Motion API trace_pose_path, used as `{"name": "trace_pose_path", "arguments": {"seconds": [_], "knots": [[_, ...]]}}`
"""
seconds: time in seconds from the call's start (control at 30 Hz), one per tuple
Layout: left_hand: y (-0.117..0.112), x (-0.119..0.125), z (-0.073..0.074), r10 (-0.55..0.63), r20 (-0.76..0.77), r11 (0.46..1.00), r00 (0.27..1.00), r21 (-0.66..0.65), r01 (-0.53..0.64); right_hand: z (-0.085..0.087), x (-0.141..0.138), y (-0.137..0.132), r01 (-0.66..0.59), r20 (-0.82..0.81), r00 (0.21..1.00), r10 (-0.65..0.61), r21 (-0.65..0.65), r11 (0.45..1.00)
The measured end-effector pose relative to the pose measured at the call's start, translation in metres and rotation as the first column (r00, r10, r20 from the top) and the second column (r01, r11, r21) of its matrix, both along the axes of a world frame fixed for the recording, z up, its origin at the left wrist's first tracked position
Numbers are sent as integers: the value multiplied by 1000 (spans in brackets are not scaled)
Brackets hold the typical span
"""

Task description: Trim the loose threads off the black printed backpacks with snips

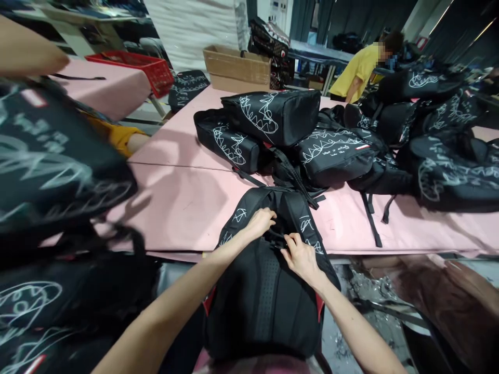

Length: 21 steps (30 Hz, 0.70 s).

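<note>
A black backpack point(267, 306) with red side patches and white scribbled drawings on its shoulder straps leans upright against the table edge in front of me, back panel towards me. My left hand point(263, 222) is closed in a pinch on dark material of the backpack, between the tops of the straps. Just below and to the right, my right hand point(301, 254) pinches the same black material near the upper back panel. The exact part under my fingertips is too dark to make out.
Several black backpacks point(280, 117) lie piled across the pink table point(175, 218). At left, a blurred backpack point(47, 150) hangs near a co-worker's arm point(27, 49). A cardboard box point(237, 65) and red crate point(156, 72) stand behind. A person in yellow point(358, 72) bends at back right.
</note>
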<state>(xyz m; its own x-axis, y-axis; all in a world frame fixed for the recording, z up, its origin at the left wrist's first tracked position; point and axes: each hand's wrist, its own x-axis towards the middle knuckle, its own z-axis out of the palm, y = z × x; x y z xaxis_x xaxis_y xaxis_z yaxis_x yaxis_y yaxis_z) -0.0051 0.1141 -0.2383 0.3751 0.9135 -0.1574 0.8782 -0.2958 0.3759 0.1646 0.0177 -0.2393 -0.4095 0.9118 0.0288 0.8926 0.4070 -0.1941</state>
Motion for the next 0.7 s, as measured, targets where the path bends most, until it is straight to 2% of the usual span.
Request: {"name": "trace_pose_path", "arguments": {"seconds": [0.1, 0.2, 0.33, 0.43, 0.5, 0.53, 0.57, 0.6, 0.63, 0.67, 0.7], "knots": [[25, 12, -2, -8, -82, 999, 997, -50, 4, -4, 3, 5, -16, 25, 1000, 16, -13, 1000], [34, 22, -3, -53, -120, 993, 991, -109, 40, -9, 8, 9, -50, 16, 999, 51, -21, 999], [28, 24, 2, -90, -53, 986, 995, -146, 81, -12, 12, 11, -116, -55, 992, 115, -20, 993], [13, 14, 23, -75, 64, 984, 995, -158, 84, -5, 23, 8, -151, -302, 942, 148, 14, 988], [-4, -7, 40, -34, 204, 987, 978, -146, 65, 3, 44, 5, -66, -556, 827, 83, 50, 997], [-15, -22, 47, 11, 302, 991, 953, -133, 31, 6, 60, 3, 39, -669, 743, -2, 41, 998], [-28, -41, 51, 82, 431, 992, 899, -123, -31, 7, 77, 1, 185, -749, 650, -127, -7, 983], [-43, -62, 51, 169, 559, 985, 812, -128, -116, 6, 95, -2, 337, -793, 545, -271, -88, 937], [-59, -83, 46, 279, 623, 959, 731, -136, -250, 3, 112, -6, 480, -797, 438, -416, -184, 857], [-76, -104, 37, 401, 640, 904, 656, -159, -397, -3, 127, -11, 560, -763, 365, -534, -278, 780], [-92, -122, 24, 527, 636, 820, 563, -208, -533, -11, 137, -17, 602, -713, 318, -625, -357, 714]]}}
